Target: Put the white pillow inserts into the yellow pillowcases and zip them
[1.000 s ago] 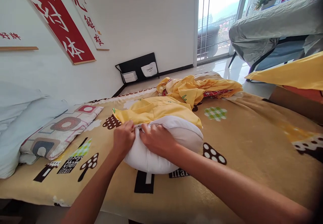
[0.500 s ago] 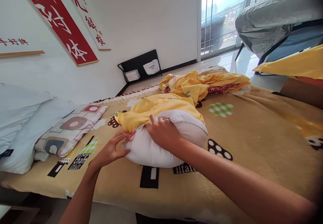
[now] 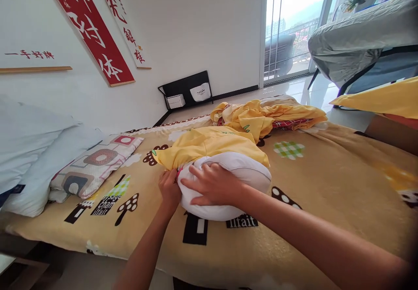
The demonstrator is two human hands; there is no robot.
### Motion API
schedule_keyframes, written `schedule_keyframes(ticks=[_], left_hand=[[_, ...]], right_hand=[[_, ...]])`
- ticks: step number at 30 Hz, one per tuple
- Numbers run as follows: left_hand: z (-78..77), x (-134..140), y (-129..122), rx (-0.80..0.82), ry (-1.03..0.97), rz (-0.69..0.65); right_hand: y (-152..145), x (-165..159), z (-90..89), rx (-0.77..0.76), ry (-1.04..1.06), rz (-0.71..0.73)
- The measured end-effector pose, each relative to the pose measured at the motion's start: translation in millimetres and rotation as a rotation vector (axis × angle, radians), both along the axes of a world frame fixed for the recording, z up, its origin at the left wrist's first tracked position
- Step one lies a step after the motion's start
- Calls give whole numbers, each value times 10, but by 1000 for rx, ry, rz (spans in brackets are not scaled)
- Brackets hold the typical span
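Observation:
A plump white pillow (image 3: pixel 225 209) lies on the bed, its far part covered by a yellow pillowcase (image 3: pixel 209 144). My left hand (image 3: pixel 170 190) is closed at the near-left corner, gripping the pillowcase edge where it meets the pillow; a bit of pink shows beside its fingers. Across the top of the white pillow, my right hand (image 3: pixel 215 183) presses down with fingers spread and grips nothing. How deep the pillow sits inside the pillowcase is hidden by the cloth.
A tan patterned blanket (image 3: pixel 326 172) covers the bed. Crumpled yellow bedding (image 3: pixel 257 113) lies toward the far side. At left are a patterned pillow (image 3: pixel 101 159) and large white pillows (image 3: pixel 35 150). Yellow cloth (image 3: pixel 385 100) juts in at right, near a plastic-covered piece of furniture (image 3: pixel 352 33).
My left hand has gone from a loose touch at the pillow's left side to a closed grip at the pillowcase edge. My right hand's fingers have spread out over the pillow.

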State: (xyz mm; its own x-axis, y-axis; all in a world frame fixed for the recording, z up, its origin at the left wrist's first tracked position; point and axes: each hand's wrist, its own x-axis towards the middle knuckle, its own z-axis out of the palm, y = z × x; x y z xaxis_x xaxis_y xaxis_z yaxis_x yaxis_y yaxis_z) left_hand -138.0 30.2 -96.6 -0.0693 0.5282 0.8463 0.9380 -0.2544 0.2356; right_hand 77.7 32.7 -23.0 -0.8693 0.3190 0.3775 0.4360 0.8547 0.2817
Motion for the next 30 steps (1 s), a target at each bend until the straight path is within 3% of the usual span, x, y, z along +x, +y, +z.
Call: schedule_keyframes(ticks=[4, 7, 9, 13, 16, 18, 22, 27, 30], left_hand=[[-43, -14, -55, 32, -74, 43], [-59, -207, -203, -87, -110, -119], [-109, -388, -305, -140, -275, -238], [-238, -672, -399, -245, -658, -295], [-222, -720, -350, -468, -705, -451], [-157, -687, -281, -528, -658, -500], [-90, -530, -121, -454, -546, -370], [-169, -239, 117, -165, -602, -93], [-81, -70, 278, 7, -634, 35]], right_hand=[[30, -106, 59, -85, 26, -163], [49, -158, 103, -123, 29, -194], [51, -172, 139, -138, 6, -189], [33, -160, 191, -148, -9, -185], [17, -137, 204, -150, -11, -176], [10, -123, 207, -148, -16, -176], [14, -118, 201, -149, -22, -195], [93, -231, 213, -162, 0, -260], [193, -331, 254, -188, -6, -334]])
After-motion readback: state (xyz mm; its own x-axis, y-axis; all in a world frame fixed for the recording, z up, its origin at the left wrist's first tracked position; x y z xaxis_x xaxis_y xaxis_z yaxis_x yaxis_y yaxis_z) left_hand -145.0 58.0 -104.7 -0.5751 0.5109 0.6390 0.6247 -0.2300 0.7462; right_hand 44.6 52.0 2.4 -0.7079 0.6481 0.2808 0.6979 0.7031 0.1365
